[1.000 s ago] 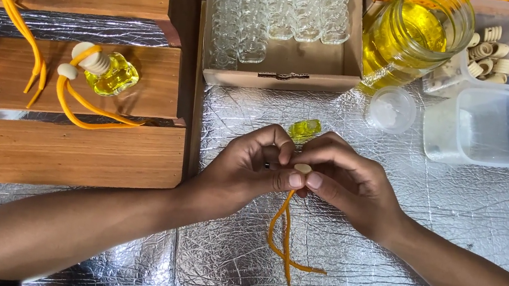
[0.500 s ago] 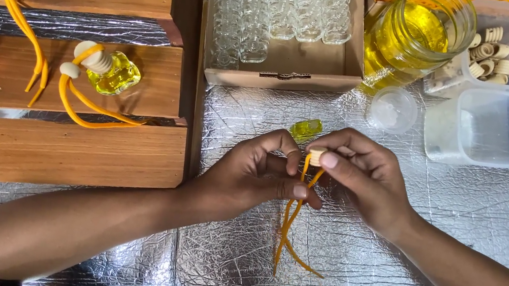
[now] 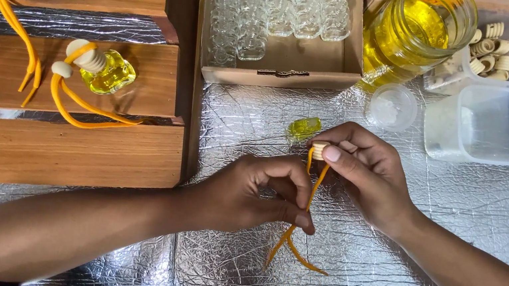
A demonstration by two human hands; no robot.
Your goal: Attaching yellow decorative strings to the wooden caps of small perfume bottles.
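My right hand [image 3: 367, 173] pinches a small wooden cap [image 3: 318, 150] with an orange cord [image 3: 296, 233] threaded through it. My left hand [image 3: 257, 194] grips the same cord lower down, pulling it taut; its two loose ends trail on the foil-covered table [image 3: 386, 250]. A small glass bottle of yellow liquid [image 3: 304, 128] stands just beyond my fingers.
A cardboard box of several empty glass bottles [image 3: 281, 6] sits at the back. A big jar of yellow liquid [image 3: 419, 30], a tub of wooden caps [image 3: 496, 55], an empty clear tub [image 3: 479, 123] and a small round lid [image 3: 392, 106] are at right. Wooden steps [image 3: 52, 146] at left hold a finished corded bottle [image 3: 101, 69].
My hands, first pressed together around the cord, have drawn apart: the right lifted the cap up the cord, the left slid down and toward me, stretching the cord.
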